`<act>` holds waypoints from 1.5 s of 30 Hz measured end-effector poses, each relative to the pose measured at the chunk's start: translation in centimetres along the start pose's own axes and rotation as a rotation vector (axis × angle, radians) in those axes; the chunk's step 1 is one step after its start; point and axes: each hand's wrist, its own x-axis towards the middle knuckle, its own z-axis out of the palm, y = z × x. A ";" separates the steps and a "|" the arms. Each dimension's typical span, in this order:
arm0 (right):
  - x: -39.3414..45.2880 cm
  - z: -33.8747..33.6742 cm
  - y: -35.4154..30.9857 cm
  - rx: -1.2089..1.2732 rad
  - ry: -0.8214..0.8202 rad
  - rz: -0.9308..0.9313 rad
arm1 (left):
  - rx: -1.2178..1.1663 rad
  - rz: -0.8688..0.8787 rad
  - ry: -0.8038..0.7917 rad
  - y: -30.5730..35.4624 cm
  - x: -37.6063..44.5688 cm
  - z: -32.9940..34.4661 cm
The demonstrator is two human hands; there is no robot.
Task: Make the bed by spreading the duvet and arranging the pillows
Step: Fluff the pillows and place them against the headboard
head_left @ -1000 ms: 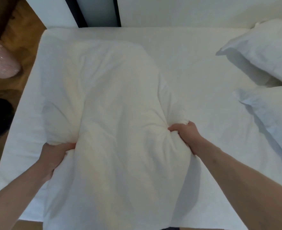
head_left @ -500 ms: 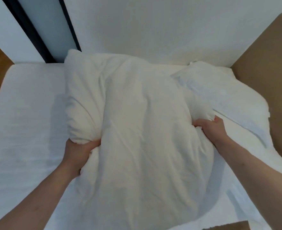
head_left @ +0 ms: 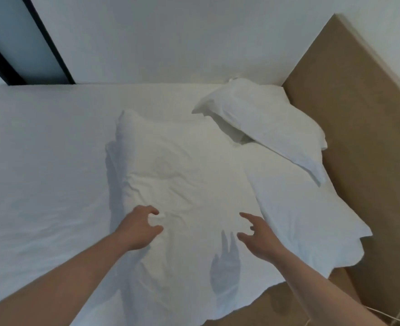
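Soft, even, cool light, hand-shaped shadow on the cream pillow [head_left: 182,184] beneath the right hand [head_left: 260,238], mild blur throughout, wide-angle bending at edges

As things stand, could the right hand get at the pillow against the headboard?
Probably yes. The right hand hovers open over the near pillow, and nothing stands between it and the far pillow by the headboard; it would just need a longer reach.
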 end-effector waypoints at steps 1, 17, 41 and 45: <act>-0.9 0.2 -0.5 0.031 0.022 -0.045 | 0.028 0.036 0.000 0.8 -0.4 0.0; 0.9 -11.3 18.2 0.322 0.293 0.355 | 0.059 0.231 -0.056 19.3 2.1 13.5; 9.1 -17.5 33.6 1.124 0.500 0.705 | -0.204 -0.213 -0.302 37.3 11.5 33.5; 3.6 -23.9 27.7 1.216 0.550 0.481 | -0.467 -0.327 -0.331 40.2 8.1 29.8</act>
